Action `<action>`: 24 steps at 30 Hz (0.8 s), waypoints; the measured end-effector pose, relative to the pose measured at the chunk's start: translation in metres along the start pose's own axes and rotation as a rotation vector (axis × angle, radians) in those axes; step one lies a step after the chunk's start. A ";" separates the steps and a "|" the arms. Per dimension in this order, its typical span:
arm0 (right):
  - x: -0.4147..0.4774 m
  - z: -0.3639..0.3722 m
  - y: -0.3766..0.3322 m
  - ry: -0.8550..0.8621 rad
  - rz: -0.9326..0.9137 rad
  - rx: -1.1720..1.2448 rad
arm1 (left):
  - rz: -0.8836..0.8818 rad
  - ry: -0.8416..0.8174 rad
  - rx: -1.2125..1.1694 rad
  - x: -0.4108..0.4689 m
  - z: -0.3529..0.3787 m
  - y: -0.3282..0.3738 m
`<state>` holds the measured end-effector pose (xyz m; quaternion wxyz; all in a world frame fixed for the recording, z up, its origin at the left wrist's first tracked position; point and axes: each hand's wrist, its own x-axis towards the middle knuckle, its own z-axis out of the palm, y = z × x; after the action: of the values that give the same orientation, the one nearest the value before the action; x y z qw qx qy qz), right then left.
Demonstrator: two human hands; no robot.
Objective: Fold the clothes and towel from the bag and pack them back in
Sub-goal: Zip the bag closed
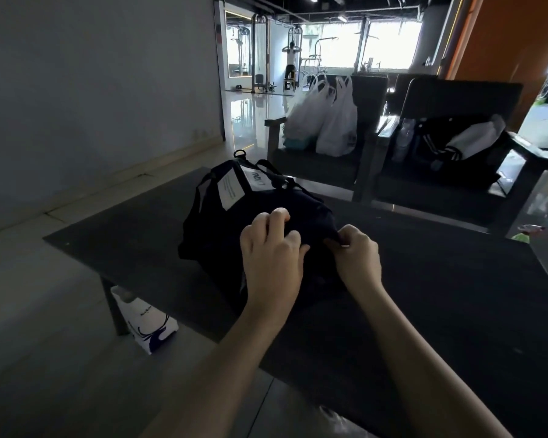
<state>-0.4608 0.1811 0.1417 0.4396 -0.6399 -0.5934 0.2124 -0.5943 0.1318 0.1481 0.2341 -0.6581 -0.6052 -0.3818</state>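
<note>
**Q:** What lies nearest in the view?

**A:** Both forearms enter from the lower edge. A white paper bag (146, 324) stands on the floor at lower left, under the corner of the dark table (440, 279).

**Q:** And the hands?

**A:** They meet at frame centre, on the near end of a black duffel bag (222, 222). The left hand (274, 248) lies on top with its fingers curled into the dark fabric. The right hand (358, 259), just beside it, pinches a small point of the same fabric between thumb and fingertips. Whether that point is a zip tab or a fold cannot be told.

**Q:** Where is the bag, and how does it lie?

**A:** It rests on the table, directly ahead of both hands. Its long axis runs from them up and to the left. Two white labels (231, 189) sit on the far end, and a D-ring (239, 153) at its tip points to the upper centre.

**Q:** What does the coming move turn on?

**A:** Probably on opening the bag along that axis, away from the body. The left hand sits slightly further up the bag, and the right holds the near corner. The contents cannot be seen.

**Q:** Beyond the bag?

**A:** White plastic bags (326, 121) sit on a dark armchair (314, 165) at upper centre.
</note>
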 end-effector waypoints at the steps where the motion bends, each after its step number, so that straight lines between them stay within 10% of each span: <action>1: 0.000 0.000 0.000 -0.003 0.000 0.001 | 0.024 0.012 0.021 -0.001 -0.001 0.000; 24: 0.007 -0.010 0.006 0.014 0.043 0.054 | -0.173 -0.104 -0.213 -0.006 0.004 -0.007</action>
<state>-0.4481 0.1853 0.1438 0.4559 -0.6419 -0.5707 0.2333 -0.6006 0.1321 0.1401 0.0972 -0.6434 -0.6272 -0.4280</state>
